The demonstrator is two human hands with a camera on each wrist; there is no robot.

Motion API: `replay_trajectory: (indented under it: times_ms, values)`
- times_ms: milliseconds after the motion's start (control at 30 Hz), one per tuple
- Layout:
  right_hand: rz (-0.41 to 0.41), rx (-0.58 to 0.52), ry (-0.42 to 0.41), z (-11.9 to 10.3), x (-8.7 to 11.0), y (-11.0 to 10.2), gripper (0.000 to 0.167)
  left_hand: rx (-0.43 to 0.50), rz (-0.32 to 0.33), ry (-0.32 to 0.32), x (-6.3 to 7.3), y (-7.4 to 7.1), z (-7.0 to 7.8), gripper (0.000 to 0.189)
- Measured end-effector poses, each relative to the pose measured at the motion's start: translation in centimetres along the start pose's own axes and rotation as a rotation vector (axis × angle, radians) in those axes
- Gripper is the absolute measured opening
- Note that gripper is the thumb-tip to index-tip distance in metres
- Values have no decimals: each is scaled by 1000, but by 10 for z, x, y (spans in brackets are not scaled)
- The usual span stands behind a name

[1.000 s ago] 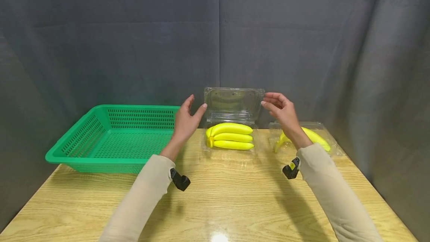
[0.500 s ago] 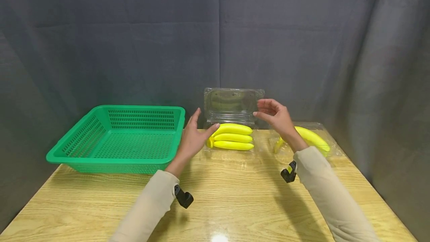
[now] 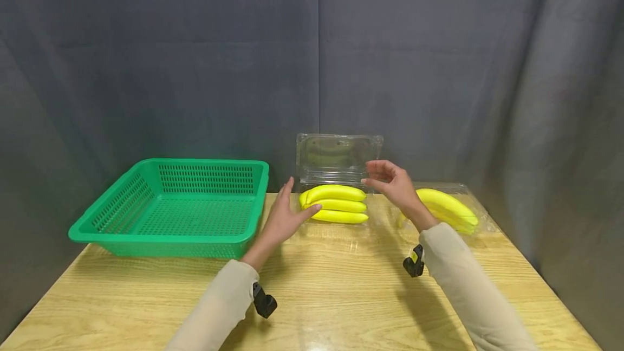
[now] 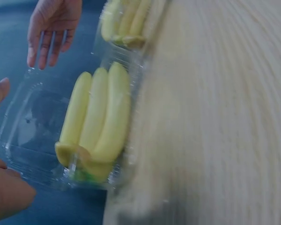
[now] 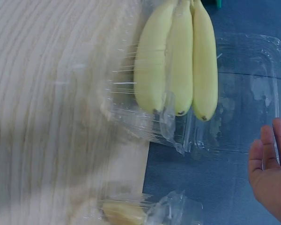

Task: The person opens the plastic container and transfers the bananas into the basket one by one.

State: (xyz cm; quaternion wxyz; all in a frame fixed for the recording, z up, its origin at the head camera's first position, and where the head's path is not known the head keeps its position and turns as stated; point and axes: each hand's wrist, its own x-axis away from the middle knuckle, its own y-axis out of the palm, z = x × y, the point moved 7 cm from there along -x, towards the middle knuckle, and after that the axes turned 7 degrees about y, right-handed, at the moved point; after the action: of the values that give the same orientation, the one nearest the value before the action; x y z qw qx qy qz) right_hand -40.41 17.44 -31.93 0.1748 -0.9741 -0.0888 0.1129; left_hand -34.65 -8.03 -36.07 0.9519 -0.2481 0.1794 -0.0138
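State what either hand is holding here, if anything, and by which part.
Nothing is held: the left hand and right hand are both open, on either side of the lid-up clear container of bananas.

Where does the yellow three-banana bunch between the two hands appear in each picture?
Head: yellow three-banana bunch, just right of centre.
Left wrist: bunch left of centre.
Right wrist: bunch at the top, right of centre.
Shared landmark: the open clear plastic lid beside it.

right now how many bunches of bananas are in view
2. The middle bunch lies in the open clear container; the right-hand bunch is in the other clear container, partly hidden behind the right hand in the head view.
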Motion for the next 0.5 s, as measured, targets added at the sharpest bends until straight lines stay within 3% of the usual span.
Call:
replay_trajectory:
  times_ms: [333, 500]
  values:
    - [-32, 69, 9, 10, -1, 9, 48, -64, -36, 29, 2, 7, -17, 105]
    - [-37, 102, 32, 14, -1, 13, 49, -40, -67, -13, 4, 9, -26, 109]
